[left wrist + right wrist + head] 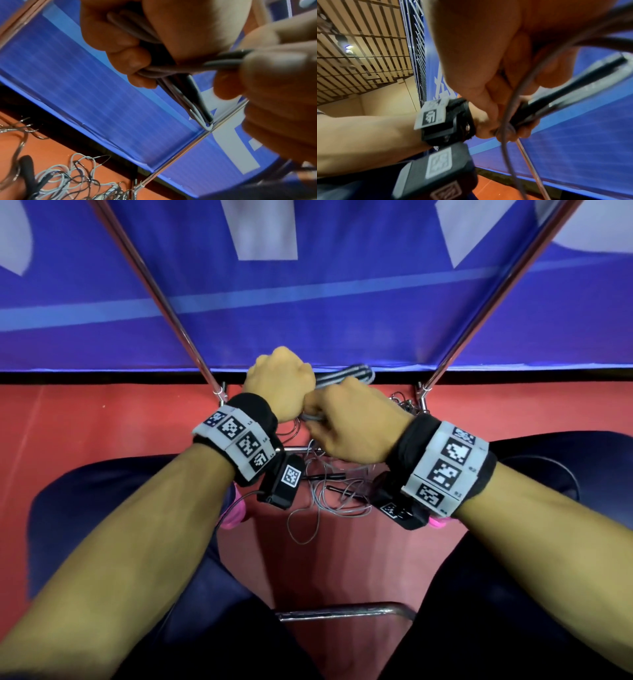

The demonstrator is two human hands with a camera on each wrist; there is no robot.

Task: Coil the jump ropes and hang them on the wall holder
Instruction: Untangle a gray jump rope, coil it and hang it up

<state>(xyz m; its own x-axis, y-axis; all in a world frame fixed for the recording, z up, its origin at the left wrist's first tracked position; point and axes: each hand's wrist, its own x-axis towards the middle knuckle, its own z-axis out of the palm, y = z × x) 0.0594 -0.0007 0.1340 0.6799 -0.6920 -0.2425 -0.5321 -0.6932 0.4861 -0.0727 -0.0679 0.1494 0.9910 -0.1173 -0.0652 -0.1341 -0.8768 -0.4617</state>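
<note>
My left hand (pixel 279 385) is a fist round a folded bundle of grey jump rope (pixel 197 108), whose striped end (pixel 346 378) sticks out towards the blue banner. A black handle (pixel 193 88) lies in the same bundle. My right hand (pixel 318 412) sits right against the left and pinches a grey strand (pixel 506 135) of that rope, which crosses the bundle beside the left hand (pixel 505 129) and hangs down. In the left wrist view the right hand's fingers (pixel 274 81) hold the cord close to the left hand's fingertips (pixel 137 70). No wall holder is plainly recognisable.
A tangle of loose grey ropes and black handles (pixel 329 491) lies on the red floor (pixel 102 422) between my knees. Two slanted metal rods (pixel 154 289) (pixel 479 313) rise in front of a blue banner (pixel 342 313). A metal bar (pixel 342 611) crosses low in front.
</note>
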